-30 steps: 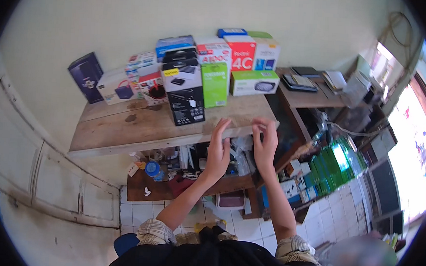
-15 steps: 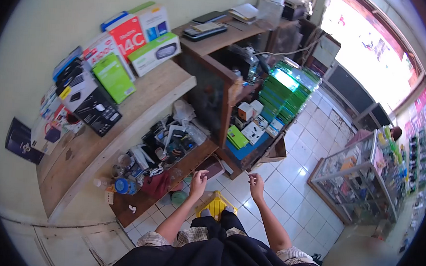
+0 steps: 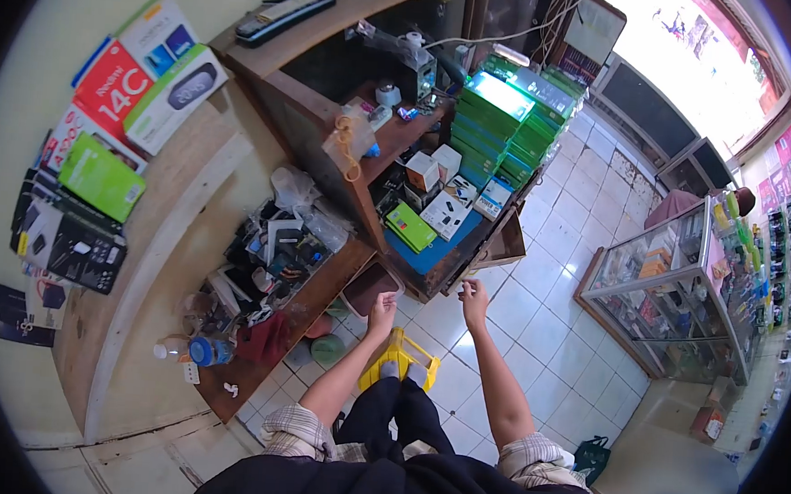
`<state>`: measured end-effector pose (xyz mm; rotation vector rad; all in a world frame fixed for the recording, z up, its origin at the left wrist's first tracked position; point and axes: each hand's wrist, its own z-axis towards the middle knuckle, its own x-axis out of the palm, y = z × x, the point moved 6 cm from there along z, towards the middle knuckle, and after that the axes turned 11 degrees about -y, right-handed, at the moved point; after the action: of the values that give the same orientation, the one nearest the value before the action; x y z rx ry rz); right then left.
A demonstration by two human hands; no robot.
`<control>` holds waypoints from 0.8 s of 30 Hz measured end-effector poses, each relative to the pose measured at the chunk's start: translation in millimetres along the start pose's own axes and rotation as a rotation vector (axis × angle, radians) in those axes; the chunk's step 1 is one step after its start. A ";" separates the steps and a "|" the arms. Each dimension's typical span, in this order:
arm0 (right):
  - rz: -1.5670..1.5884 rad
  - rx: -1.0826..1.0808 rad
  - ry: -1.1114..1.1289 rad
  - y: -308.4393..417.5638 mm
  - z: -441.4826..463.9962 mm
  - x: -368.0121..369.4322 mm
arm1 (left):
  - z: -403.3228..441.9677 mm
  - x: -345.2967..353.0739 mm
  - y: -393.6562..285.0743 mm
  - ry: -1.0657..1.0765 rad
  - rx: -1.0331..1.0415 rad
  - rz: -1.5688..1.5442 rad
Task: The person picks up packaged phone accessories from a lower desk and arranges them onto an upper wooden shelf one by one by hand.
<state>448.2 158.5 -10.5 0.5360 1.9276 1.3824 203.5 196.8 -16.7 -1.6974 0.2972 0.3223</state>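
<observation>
My left hand [image 3: 381, 313] is raised in front of me, above the floor, its fingers loosely bent and apart from the thumb; I see nothing in it. A brown, pale-rimmed bin [image 3: 372, 288] appears just beyond it. To the right, my right hand [image 3: 474, 304] has thumb and fingers brought together; anything between them is too small to make out. Neither hand visibly touches the desk. Below both hands, my feet in grey socks rest on a yellow plastic stool [image 3: 424, 372]. Close ahead is the desk's blue surface [image 3: 426, 260], with green packages [image 3: 409, 227] and small white boxes [image 3: 447, 216].
Stacked green boxes [image 3: 494, 117] fill the desk's far end. On the left, a wooden shelf [image 3: 167, 199] bears phone boxes; a lower brown shelf [image 3: 305, 318] holds clutter and a blue-lidded jar [image 3: 211, 352]. A glass display case [image 3: 655, 290] stands right, with a person partly visible behind it.
My view has shifted: the left shelf and its boxes sit further left, and more of the desk and the bin shows. Both hands stay raised, slightly higher in view.
</observation>
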 end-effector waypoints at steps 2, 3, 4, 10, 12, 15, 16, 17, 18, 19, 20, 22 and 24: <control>-0.019 0.068 0.010 -16.4 16.8 21.3 | 17.4 20.1 23.3 -0.004 -0.072 -0.051; -0.024 0.083 0.000 -26.0 24.1 32.3 | 26.0 32.6 38.7 -0.011 -0.140 -0.109; -0.026 0.090 -0.014 -36.7 35.8 40.9 | 41.7 48.5 48.2 -0.005 -0.137 -0.112; 0.039 0.138 0.004 -136.5 101.3 133.1 | 115.0 114.4 104.9 -0.051 -0.103 -0.200; 0.022 0.106 0.002 -154.0 119.2 159.8 | 141.8 133.6 127.3 -0.117 -0.065 -0.189; 0.129 0.125 -0.049 -166.3 136.3 184.2 | 162.1 143.3 124.5 -0.202 0.026 -0.140; 0.127 0.127 -0.050 -165.1 137.4 188.2 | 162.4 143.1 112.0 -0.230 0.081 -0.113; 0.178 0.181 -0.038 -155.9 133.6 191.4 | 163.4 145.9 107.7 -0.228 0.089 -0.127; 0.231 0.233 -0.026 -156.8 133.1 196.9 | 165.1 148.7 110.5 -0.230 0.089 -0.128; 0.215 0.203 -0.073 -157.3 135.6 199.8 | 166.4 150.4 111.6 -0.244 0.112 -0.007; 0.216 0.202 -0.073 -155.9 136.6 202.3 | 167.6 151.5 111.3 -0.257 0.135 0.115; 0.274 0.306 -0.084 -153.3 132.7 203.0 | 167.2 153.2 111.4 -0.258 0.153 0.085; 0.302 0.299 -0.115 -147.0 128.3 202.1 | 166.0 149.0 110.0 -0.262 0.172 0.061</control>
<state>416.0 327.8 -232.3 1.0638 2.0296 1.2128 293.0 342.8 -197.1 -1.4600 0.1776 0.5432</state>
